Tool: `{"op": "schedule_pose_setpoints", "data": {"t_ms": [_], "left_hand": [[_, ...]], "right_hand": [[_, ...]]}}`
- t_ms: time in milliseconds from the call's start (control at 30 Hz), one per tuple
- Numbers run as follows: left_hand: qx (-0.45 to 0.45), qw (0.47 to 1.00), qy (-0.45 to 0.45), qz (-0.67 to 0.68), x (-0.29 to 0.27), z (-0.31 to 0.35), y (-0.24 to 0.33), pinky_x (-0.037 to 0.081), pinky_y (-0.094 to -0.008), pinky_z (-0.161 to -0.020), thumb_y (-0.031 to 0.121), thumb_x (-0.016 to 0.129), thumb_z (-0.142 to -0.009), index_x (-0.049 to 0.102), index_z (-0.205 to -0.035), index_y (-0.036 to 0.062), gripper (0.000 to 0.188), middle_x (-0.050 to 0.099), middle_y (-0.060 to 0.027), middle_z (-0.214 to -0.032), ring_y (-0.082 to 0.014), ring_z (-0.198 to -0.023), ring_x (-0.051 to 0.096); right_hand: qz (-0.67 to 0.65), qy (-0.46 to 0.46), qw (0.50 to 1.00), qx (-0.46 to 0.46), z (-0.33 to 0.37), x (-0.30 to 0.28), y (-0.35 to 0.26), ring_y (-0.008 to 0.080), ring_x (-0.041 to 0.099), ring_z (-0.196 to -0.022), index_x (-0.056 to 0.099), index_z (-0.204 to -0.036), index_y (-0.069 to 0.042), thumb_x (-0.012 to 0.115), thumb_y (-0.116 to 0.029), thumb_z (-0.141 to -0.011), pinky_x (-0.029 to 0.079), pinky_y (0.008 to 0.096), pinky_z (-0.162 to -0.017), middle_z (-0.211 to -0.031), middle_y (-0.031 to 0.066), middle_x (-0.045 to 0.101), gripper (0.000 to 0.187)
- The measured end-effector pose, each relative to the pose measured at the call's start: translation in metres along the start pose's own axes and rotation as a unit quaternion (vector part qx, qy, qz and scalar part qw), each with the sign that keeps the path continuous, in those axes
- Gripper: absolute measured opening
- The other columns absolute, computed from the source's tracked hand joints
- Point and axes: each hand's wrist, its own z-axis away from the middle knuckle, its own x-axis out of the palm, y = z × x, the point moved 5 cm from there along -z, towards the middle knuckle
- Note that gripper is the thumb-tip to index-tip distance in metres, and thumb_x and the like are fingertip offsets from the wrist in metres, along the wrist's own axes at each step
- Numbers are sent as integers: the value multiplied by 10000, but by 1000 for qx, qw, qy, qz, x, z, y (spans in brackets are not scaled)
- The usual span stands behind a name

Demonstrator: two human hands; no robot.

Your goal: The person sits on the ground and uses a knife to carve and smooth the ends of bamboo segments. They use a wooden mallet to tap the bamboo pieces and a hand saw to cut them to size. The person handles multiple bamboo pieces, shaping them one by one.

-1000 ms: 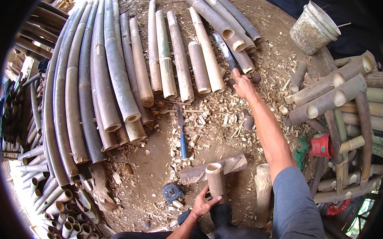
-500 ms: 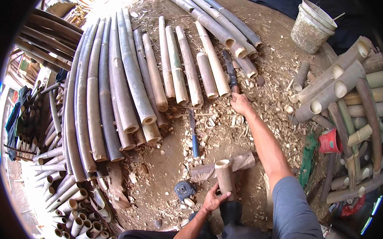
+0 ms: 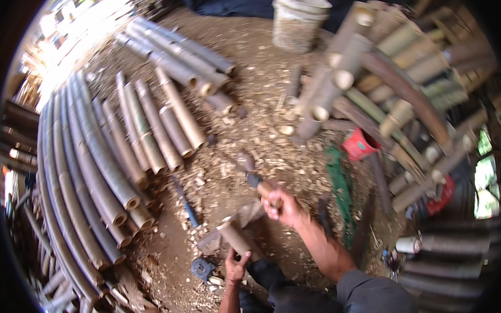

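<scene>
A short bamboo section (image 3: 234,237) leans against a wooden block (image 3: 249,214) on the ground in front of me. My left hand (image 3: 235,267) grips its lower end, thumb and fingers at its side. In my right hand (image 3: 283,206), fingers closed round the wooden handle, is a machete (image 3: 253,180). Its blade is smeared by motion and points away to the upper left, over wood chips. Left of the block lie a blue-handled blade tool (image 3: 189,212) and, closer to me, a dark blue tape measure (image 3: 203,269).
Long bamboo poles (image 3: 79,167) lie in a row at left, with shorter lengths (image 3: 146,128) beside them. A stack of bamboo (image 3: 407,79) fills the right, near a red container (image 3: 360,145) and a green strip (image 3: 340,187). A whitish bucket (image 3: 300,23) stands at the back.
The view has swung to the right. My right hand has lifted the machete from beside the bamboo lengths and drawn it back toward me. My left hand keeps hold of the bamboo section.
</scene>
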Motion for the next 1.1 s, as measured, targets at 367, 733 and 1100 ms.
{"op": "schedule_pose_setpoints", "data": {"t_ms": [367,733,1100], "left_hand": [[43,924,144,-352,14,-7,-18,482,-470,-898,500,788,-743,401,-1298,-93,899,603,-335,-1136,-456,-1051,611],[-53,908,195,-366,7,18,3,493,-490,-886,580,746,-738,458,-1237,-26,837,651,-298,-1081,-448,-1029,634],[-68,932,180,-308,14,26,4,496,-494,-889,562,734,-757,459,-1292,1,823,645,-303,-1108,-446,-1049,626]], "right_hand": [[114,223,924,-288,306,-75,-171,87,439,-466,400,-1311,-96,505,-87,-826,385,253,-366,-963,114,544,496],[6,266,928,-260,200,-140,-261,79,451,-493,419,-660,-144,564,-188,-884,390,196,-455,-589,-33,416,271],[-8,243,907,-344,150,-134,-196,110,529,-706,584,-908,-90,614,-170,-878,468,252,-666,-767,0,554,91]]}}
